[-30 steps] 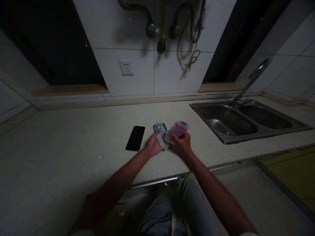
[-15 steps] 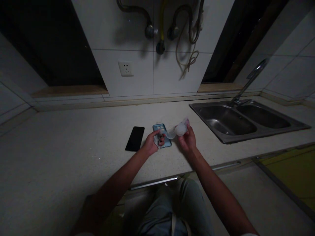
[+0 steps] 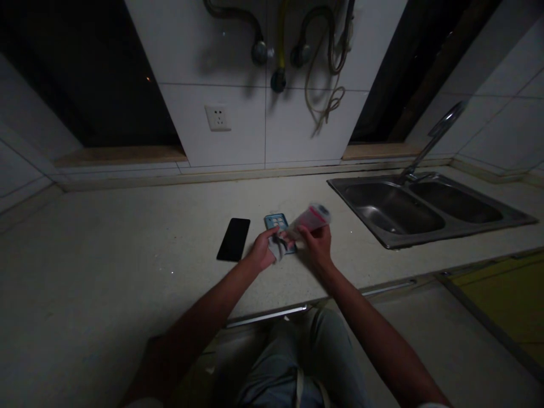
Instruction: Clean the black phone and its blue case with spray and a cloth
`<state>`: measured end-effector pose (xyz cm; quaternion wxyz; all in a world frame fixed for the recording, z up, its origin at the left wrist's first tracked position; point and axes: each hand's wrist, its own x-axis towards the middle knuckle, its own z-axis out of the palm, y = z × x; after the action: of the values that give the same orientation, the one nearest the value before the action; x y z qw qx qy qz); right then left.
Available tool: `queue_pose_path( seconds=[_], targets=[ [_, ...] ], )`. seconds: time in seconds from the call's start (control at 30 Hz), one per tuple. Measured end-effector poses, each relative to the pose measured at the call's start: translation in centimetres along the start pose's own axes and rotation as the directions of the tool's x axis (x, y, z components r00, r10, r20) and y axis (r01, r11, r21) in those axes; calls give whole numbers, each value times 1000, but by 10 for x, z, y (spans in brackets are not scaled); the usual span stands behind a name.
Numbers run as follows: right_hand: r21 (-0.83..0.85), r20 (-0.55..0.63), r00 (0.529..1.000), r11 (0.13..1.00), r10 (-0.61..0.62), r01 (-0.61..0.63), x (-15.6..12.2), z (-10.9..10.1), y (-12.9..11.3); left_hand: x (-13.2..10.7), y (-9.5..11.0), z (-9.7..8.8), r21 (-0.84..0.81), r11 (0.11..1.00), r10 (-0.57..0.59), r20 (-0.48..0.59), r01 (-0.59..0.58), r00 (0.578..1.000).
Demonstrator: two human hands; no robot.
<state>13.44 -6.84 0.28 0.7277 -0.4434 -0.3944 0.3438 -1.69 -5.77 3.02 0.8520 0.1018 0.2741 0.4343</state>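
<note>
My left hand [image 3: 264,250] is closed around a crumpled grey-white cloth [image 3: 277,248]. My right hand [image 3: 318,243] grips a translucent plastic container with a pink band [image 3: 312,218]. It is tilted and blurred by motion, with its narrower end near my left fingers; whether they touch it I cannot tell. Beneath both hands lies a blue phone case [image 3: 276,219], partly covered by my fingers and the cloth. To the left of the case, a black phone [image 3: 233,239] rests flat, dark side up.
A pale countertop [image 3: 127,238] runs along the tiled wall. On the right sits a steel double sink [image 3: 391,209] with a tall faucet [image 3: 437,133]. A socket [image 3: 217,118] and hanging hoses [image 3: 327,39] are on the wall.
My right hand has turned the translucent container, so its pink band now shows and its wider end points up to the right. My left hand has shifted slightly with the cloth.
</note>
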Motion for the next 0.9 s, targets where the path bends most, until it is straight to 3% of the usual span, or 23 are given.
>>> queue_pose_path(
  seconds=[0.13, 0.3, 0.37, 0.43, 0.53, 0.63, 0.73, 0.9],
  targets=[
    [-155, 226, 973, 985, -45, 81, -5, 0, 3, 4, -3, -4, 39, 996, 77, -39, -75, 996],
    [-286, 301, 917, 893, -261, 348, 0, -1, -8, 4, -3, -2, 52, 983, 177, 35, -178, 984],
    [-274, 345, 894, 881, -285, 386, 0, -4, -10, 4, -3, -2, 64, 982, 173, 66, -177, 983],
    [-281, 346, 902, 888, -260, 363, -1, -6, -7, 4, -3, -3, 76, 983, 162, 81, -169, 983],
    [-280, 232, 962, 938, -141, 205, -2, -10, 0, 4, -2, -5, 106, 984, 139, 78, -147, 987],
    [-190, 3, 994, 975, -113, 112, 5, -13, 3, 0, 1, -2, 111, 988, 93, 102, -104, 990],
    [-202, -209, 956, 965, -206, 164, 18, -20, -2, -4, 5, 2, 98, 992, 62, 120, -74, 991],
    [-242, -309, 928, 960, -211, 138, 38, -39, -6, -1, 12, 2, 70, 996, 62, 7, -62, 998]
  ],
)
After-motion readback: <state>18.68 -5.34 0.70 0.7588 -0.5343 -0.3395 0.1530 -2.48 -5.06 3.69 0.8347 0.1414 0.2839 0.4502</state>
